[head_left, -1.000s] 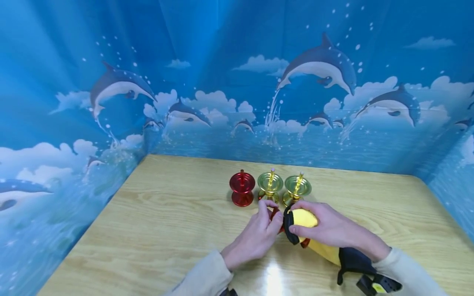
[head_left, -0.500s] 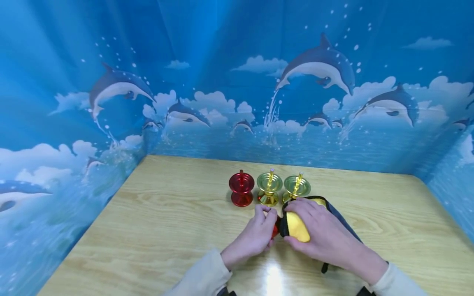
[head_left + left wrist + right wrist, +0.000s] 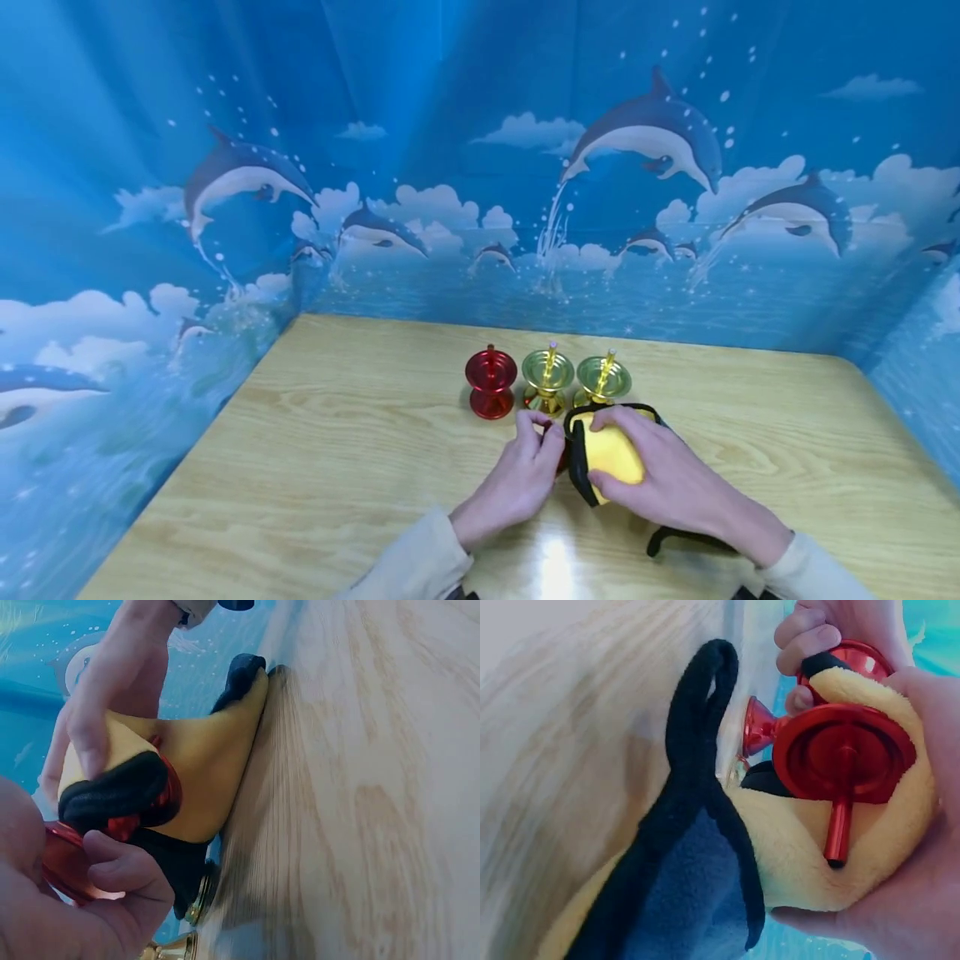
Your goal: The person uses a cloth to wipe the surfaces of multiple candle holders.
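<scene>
My left hand holds a shiny red metal candle holder by its foot, with thumb and fingers curled round it. The holder has a wide dish and a thin central post; it is tipped on its side above the table. My right hand grips a cleaning cloth folded round the dish rim. The cloth is plush yellow on one face, blue-grey on the other, with black edging. In the left wrist view, the cloth hangs from the right hand, and only slivers of the red dish show.
Just beyond the hands stand another red candle holder and two gold ones, a middle one and a right one, in a row on the wooden table. A blue dolphin-print curtain hangs behind.
My right hand has shifted and regripped the cloth around the dish. The cloth's loose tail, earlier stretched toward the right sleeve, now lies mostly beneath the hand. My left hand keeps hold of the candle holder.
</scene>
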